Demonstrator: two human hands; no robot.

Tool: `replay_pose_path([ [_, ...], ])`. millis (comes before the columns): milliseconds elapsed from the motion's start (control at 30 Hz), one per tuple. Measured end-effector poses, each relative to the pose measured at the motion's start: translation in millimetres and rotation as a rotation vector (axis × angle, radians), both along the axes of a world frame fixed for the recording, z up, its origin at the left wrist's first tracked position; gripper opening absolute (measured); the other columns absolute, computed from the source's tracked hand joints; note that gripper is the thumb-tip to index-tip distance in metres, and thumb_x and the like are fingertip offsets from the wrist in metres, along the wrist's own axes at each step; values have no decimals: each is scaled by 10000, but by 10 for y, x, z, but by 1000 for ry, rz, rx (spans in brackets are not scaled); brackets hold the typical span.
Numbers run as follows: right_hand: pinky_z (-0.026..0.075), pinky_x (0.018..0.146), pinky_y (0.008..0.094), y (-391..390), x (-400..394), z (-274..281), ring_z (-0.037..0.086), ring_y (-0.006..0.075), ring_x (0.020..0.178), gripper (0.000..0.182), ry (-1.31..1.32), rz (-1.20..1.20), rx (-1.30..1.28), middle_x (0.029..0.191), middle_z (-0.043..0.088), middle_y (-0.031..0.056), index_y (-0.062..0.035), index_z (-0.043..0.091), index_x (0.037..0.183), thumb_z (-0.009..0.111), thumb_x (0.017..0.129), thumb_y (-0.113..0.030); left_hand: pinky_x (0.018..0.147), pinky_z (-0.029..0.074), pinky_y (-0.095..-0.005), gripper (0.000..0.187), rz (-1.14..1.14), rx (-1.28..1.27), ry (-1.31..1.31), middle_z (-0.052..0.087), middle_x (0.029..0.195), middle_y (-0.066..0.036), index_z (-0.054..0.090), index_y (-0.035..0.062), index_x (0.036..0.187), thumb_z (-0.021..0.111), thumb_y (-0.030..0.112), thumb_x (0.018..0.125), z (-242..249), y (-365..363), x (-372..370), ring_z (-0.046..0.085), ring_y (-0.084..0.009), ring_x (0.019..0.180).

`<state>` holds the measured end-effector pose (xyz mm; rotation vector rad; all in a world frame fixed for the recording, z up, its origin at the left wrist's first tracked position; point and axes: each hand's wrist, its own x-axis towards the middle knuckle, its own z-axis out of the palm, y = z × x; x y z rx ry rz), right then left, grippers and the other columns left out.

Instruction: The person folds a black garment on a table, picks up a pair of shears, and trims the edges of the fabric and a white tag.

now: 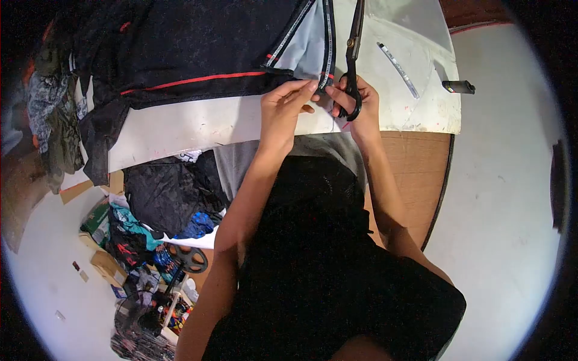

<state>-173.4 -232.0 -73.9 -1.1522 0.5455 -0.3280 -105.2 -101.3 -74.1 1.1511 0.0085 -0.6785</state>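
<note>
A dark garment (198, 51) with red piping lies on the white table, its open edge bordered by two strips of lettered tape (329, 42). My left hand (282, 111) is closed, thumb and fingers pinching the garment's edge at the lower end of a strip. Black-handled scissors (353, 72) hang in my right hand (364, 111), blades pointing away from me along the table. The right thumb and fingertips also meet the garment's edge, close to the left fingertips. Exactly what lies between the fingertips is too small to make out.
On the white table (409, 114), a clear marked pen-like stick (398, 69) lies right of the scissors, and a small black object (459, 87) sits at the right edge. Crumpled garments (57, 114) hang at the left. Below are dark clothes (171, 192) and a cluttered box (174, 310).
</note>
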Motion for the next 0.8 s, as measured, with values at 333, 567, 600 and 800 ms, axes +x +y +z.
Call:
replay_pose_path([
  [333,360,388,189,19,-21,79,497,55,451,176,47,-86,-41,625,559,-1,-34,550,762,725,776,-36,806,514,-326,142,13,-260,175,647,986,-97,624,7,998,610,94,887,-101,77,-24,634,-211,915],
  [567,300,337,198,-307,-621,190,434,44,381,213,80,76,-268,539,490,-20,-16,539,699,708,806,-89,899,503,-388,110,21,-408,225,646,1012,-90,617,32,985,574,92,904,-154,77,-12,632,-259,967],
  [600,297,333,197,-362,-718,207,431,45,371,243,99,172,-225,535,490,-17,-14,536,696,716,804,-136,899,503,-388,110,22,-411,231,646,1012,-90,617,32,985,574,92,904,-147,72,-16,632,-259,967],
  [800,314,332,187,-505,-1037,239,432,50,351,382,90,425,-165,514,488,-8,-11,529,696,750,755,-317,845,526,-369,160,124,-280,166,640,990,-108,596,2,1025,580,105,904,-65,62,-26,643,-268,954],
])
